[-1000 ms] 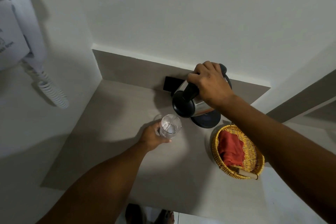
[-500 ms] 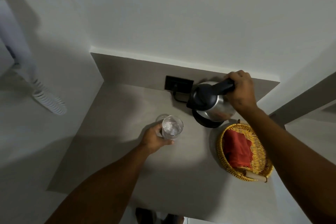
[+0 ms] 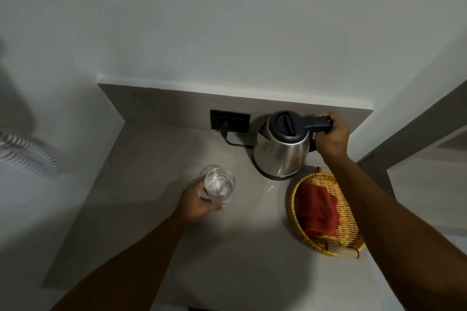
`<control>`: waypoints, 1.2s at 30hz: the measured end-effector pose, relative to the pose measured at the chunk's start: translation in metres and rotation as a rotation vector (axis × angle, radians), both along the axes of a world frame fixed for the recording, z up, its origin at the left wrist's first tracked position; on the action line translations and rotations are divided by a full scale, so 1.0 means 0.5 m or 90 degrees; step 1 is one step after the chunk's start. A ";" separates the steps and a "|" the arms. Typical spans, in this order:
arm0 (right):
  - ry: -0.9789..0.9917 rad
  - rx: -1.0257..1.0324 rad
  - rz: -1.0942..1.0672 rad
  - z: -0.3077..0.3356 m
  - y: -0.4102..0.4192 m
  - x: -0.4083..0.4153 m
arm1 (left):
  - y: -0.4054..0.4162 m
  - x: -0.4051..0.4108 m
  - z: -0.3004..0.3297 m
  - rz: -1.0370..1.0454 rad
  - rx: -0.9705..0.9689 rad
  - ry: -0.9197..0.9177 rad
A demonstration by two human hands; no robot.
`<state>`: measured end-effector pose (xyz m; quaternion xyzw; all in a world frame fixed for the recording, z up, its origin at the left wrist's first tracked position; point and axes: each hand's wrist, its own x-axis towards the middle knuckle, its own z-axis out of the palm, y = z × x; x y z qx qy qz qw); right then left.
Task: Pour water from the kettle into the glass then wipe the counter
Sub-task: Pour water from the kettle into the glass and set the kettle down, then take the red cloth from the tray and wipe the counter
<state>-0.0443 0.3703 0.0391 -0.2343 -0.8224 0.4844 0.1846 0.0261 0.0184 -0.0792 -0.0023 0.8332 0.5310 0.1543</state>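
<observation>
Head view, the only one we have.

Kettle (image 3: 281,151): steel body, dark lid and handle, upright on its base at the back of the desk (image 3: 156,209). Our right hand (image 3: 331,136) is curled tight around the far end of the handle. We judge it heavy with water inside and its polished shell slick, possibly warm; the handle is the only proper hold. Spout points away from that hand, toward the socket (image 3: 230,120), where a cord is plugged in.

Glass (image 3: 219,185): clear, upright on the desk, well apart from the right hand and forward-left of the kettle. Our left hand (image 3: 199,202) wraps its near side, thumb under the rim edge. Water appears to be inside; the level is hard to read from above. We judge it light, brittle and smooth, more so if wet, so the hold belongs low on the wall, not at the rim.

Cloth (image 3: 317,212): red, crumpled, lying in a basket (image 3: 293,209) just below the right forearm and beside the kettle. We judge it soft and limp; any bunched fold will do for a pinch. Untouched as yet, so the wiping is not begun.

Desk: pale, smooth, a small bright glint between kettle and glass that may be a drop; we cannot tell. A wet smooth top would let the glass slide.

Coiled cord (image 3: 27,154): far out beyond the left hand, on the wall, blurred.
</observation>
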 end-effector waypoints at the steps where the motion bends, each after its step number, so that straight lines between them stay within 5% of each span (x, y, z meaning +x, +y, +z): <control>1: 0.001 -0.012 -0.011 -0.005 0.002 -0.001 | -0.001 -0.001 -0.002 -0.004 -0.005 -0.006; 6: -0.010 -0.037 -0.014 -0.023 0.017 -0.004 | -0.004 -0.006 -0.012 -0.014 -0.031 -0.007; 15: -0.203 0.174 -0.055 -0.140 -0.030 0.201 | -0.003 0.010 -0.027 -0.041 -0.037 0.081; 19: -0.411 0.315 0.041 -0.211 -0.055 0.276 | -0.012 0.001 -0.008 -0.105 -0.159 0.187; 24: -0.449 0.338 0.048 -0.229 -0.067 0.269 | -0.021 -0.017 -0.016 -0.199 -0.365 0.297; 31: -0.420 0.288 0.025 -0.203 -0.067 0.259 | -0.032 -0.001 -0.062 -0.216 -0.531 0.303; 36: -0.201 0.304 -0.024 -0.155 -0.154 0.270 | -0.035 -0.001 -0.070 -0.217 -0.532 0.298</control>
